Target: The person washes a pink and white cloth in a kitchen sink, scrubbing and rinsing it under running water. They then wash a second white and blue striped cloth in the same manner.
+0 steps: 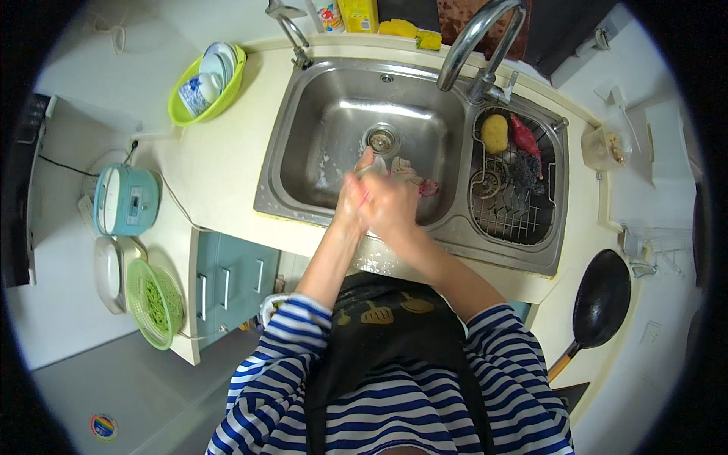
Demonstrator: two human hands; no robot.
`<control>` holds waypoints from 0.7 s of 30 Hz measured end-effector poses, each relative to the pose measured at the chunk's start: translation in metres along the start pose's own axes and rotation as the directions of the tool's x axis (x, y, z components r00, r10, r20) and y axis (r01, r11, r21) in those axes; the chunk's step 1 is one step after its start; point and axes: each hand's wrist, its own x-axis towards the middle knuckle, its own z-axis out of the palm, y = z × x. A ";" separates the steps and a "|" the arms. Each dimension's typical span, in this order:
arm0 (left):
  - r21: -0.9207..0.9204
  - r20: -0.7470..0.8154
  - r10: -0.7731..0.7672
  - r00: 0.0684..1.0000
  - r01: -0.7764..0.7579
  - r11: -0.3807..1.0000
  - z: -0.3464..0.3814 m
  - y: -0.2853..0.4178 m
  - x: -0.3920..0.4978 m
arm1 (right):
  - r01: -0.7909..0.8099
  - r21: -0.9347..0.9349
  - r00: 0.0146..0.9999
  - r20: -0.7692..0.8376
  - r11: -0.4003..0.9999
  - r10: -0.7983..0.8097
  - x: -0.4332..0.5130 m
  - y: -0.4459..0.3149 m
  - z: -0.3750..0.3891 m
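Observation:
Both hands are pressed together over the large stainless steel sink basin [318, 131], near its front edge. My left hand [354, 196] is partly covered by my right hand [392, 199], which is blurred. A wet white cloth with pink parts [405, 170] is bunched in their grip. Its pink end [427, 187] sticks out to the right, and a bit of pink shows between the hands. Just beyond the fingers lies the round drain strainer [381, 140]. Suds cling to the basin floor at the left. No water stream shows under the chrome faucet [455, 57].
A smaller basin at right holds a wire rack [506, 219], a potato [494, 134], a red sweet potato [524, 135] and a dark scrubber [528, 170]. A wok [603, 298] lies farther right. At left are a dish basket [238, 79], a rice cooker [128, 199] and a green colander [170, 318].

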 end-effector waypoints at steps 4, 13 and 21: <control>0.121 0.069 -0.117 0.991 0.108 0.987 -0.007 0.020 -0.013 | -0.676 0.375 0.733 0.430 0.634 0.527 0.033 0.072 -0.005; 0.150 0.058 0.216 0.975 -0.222 0.963 -0.025 -0.002 0.003 | -0.599 0.502 0.788 0.509 0.624 0.348 0.012 0.037 -0.049; 0.220 -0.082 0.122 0.989 -0.102 0.970 -0.002 -0.024 0.002 | -0.110 -0.059 0.993 0.046 0.992 0.113 -0.001 0.034 0.001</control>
